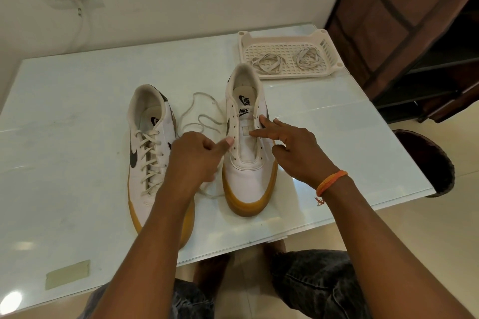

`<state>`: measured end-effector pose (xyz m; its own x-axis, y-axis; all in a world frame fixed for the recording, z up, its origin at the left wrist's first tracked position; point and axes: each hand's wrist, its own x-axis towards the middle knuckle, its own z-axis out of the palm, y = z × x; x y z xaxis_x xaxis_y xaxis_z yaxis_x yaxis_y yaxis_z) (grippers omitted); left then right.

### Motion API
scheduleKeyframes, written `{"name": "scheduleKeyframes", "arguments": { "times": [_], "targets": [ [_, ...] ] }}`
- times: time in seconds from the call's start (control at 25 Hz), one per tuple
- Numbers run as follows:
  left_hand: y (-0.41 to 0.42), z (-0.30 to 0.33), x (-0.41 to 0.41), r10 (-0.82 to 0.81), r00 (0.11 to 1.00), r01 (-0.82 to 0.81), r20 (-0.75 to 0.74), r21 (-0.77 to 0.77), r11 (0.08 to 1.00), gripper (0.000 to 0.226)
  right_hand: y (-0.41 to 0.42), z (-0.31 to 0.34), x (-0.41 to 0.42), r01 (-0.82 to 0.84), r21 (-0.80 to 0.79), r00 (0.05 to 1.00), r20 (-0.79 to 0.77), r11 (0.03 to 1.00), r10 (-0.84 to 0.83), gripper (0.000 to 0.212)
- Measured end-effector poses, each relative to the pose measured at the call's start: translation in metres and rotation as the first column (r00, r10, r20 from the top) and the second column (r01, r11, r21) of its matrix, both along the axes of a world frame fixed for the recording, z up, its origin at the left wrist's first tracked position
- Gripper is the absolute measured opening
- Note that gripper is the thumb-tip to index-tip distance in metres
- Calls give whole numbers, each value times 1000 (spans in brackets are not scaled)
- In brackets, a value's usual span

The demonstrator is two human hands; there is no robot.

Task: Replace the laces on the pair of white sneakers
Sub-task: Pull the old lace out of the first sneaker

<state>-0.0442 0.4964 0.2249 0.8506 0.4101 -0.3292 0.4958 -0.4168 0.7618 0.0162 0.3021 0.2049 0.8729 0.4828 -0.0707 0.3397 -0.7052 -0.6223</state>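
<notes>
Two white sneakers with tan soles stand on the glass table [77,116], toes toward me. The left sneaker [150,153] is laced. The right sneaker [248,142] has bare eyelets and an exposed tongue. A loose lace [199,111] lies between them and runs under my left hand [197,160]. That hand's fingers are curled around the lace, and its thumb presses the right sneaker's left eyelet row. My right hand [293,147] rests two straight fingers on the tongue and the right eyelet row, holding nothing.
A cream perforated tray [285,41] at the back right of the table holds two coiled laces [267,62] [307,58]. A dark wooden shelf [414,33] stands to the right and a round stool [427,160] sits past the table's right edge. Tape [68,274] is stuck near the front left.
</notes>
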Motion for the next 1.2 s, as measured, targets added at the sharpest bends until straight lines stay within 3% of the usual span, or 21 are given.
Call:
{"name": "scheduleKeyframes", "arguments": {
  "times": [0.2,0.36,0.48,0.56,0.64,0.68,0.72,0.76,0.84,0.92,1.0,1.08,1.12,1.2],
  "targets": [
    [-20,-1,-3,-153,986,128,73,273,953,28,5,1,-2,1,-5,1000,-5,1000,-1,53],
    [-23,2,0,-179,984,169,8,296,940,23,7,-1,-2,12,-43,1000,14,999,-11,51],
    [-16,4,0,-254,966,258,-48,252,933,27,8,-2,-3,15,-82,999,43,997,-11,50],
    [-3,9,-1,-312,948,317,-63,125,940,33,11,-4,-5,9,-98,999,51,995,-4,48],
    [10,10,-3,-264,964,261,-24,-91,961,31,12,-6,-6,17,-88,998,55,996,-13,46],
    [14,8,-3,-208,978,206,-6,-107,973,27,12,-7,-6,24,-73,998,66,997,-20,45],
    [17,6,-3,-163,987,163,8,1,987,22,12,-8,-7,30,-54,996,88,998,-26,44],
    [17,4,-2,-146,989,140,15,205,969,17,13,-10,-8,34,-35,994,109,999,-30,43],
    [13,5,-4,-205,979,163,8,576,801,10,15,-11,-9,31,-2,993,117,1000,-31,42],
    [8,2,-5,-296,943,306,-153,752,584,33,16,-12,-9,30,8,993,110,1000,-31,43],
    [3,-4,-9,-338,860,502,-382,747,435,54,15,-11,-9,26,-1,994,107,1000,-25,45],
    [-7,-11,-14,-329,757,652,-565,687,321,61,14,-9,-9,18,-13,994,106,1000,-17,46],
    [-13,-13,-17,-322,721,692,-613,660,293,57,14,-9,-9,15,-25,994,111,1000,-12,46],
    [-23,-14,-20,-329,743,668,-582,673,318,35,16,-7,-11,13,-53,992,122,999,-6,46]
  ]
}}
